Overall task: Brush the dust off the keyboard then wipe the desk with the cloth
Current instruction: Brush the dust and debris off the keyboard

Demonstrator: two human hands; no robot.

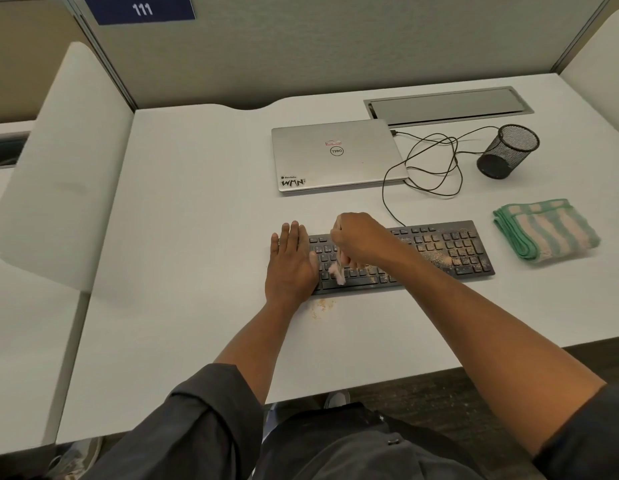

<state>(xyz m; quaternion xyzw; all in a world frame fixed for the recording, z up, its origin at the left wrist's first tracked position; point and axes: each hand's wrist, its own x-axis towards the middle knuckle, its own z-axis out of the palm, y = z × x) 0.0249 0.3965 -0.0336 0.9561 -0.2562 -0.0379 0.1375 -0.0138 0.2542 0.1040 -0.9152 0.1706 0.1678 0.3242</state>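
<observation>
right hand (360, 239) pinching brush (337, 271) on dusty keyboard (439, 251); left hand (289, 265) flat, fingers straight, bracing keyboard's left end.

Closed silver laptop (337, 154), black mesh pen cup (508, 151), looped black cable (429, 164), desk cable hatch (448, 106)

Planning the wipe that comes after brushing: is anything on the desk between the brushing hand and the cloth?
Nothing tall blocks it. Between the right hand and the cloth lies only the dusty right half of the keyboard, then bare desk. The cable and mesh cup sit farther back.
</observation>
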